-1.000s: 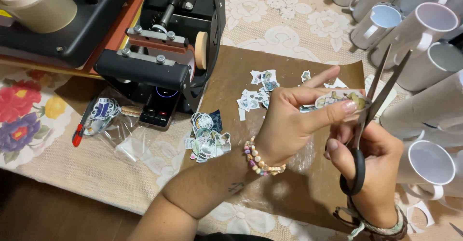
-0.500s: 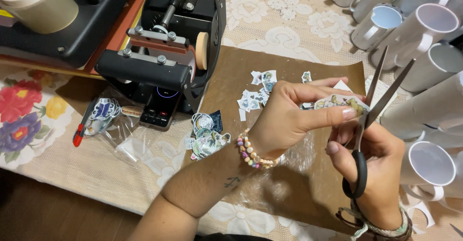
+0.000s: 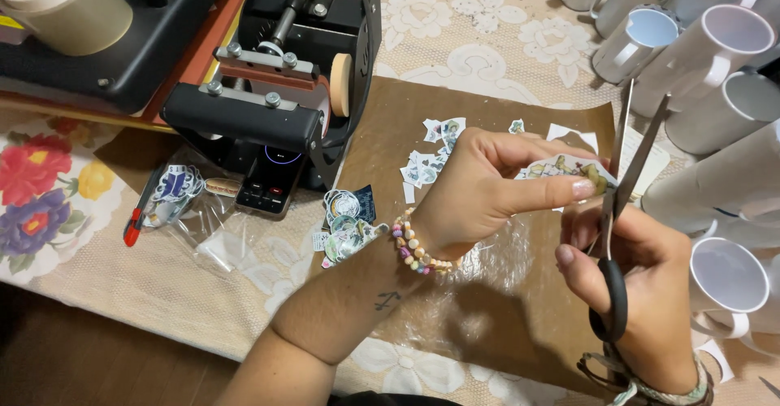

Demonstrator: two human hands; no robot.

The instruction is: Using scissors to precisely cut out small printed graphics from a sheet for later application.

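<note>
Above the brown sheet of baking paper (image 3: 487,308) spread over the lace tablecloth (image 3: 244,292), both hands worked close together at the right of the scene. The left hand (image 3: 479,195), with a bracelet of pastel beads (image 3: 418,247) at its wrist, pinched a small printed paper cut-out (image 3: 569,170) between thumb and forefinger, holding it flat and level. Just right of it, the right hand (image 3: 650,292) gripped a pair of black-handled scissors (image 3: 617,211), fingers through the loops; the 2 blades stood apart in a narrow V pointing far, and the near part of that V met the right edge of the cut-out.

On the paper beyond the left hand lay a scatter of small trimmed picture pieces (image 3: 431,158). A loose heap of round and shaped stickers (image 3: 345,223) sat at the paper's left edge, near the left forearm. Farther left stood a black mug heat press (image 3: 276,105) with a lit control panel, and a clear plastic bag (image 3: 187,211) lay in front of it. White ceramic mugs (image 3: 715,56) crowded the far right, some upright, some on their sides.
</note>
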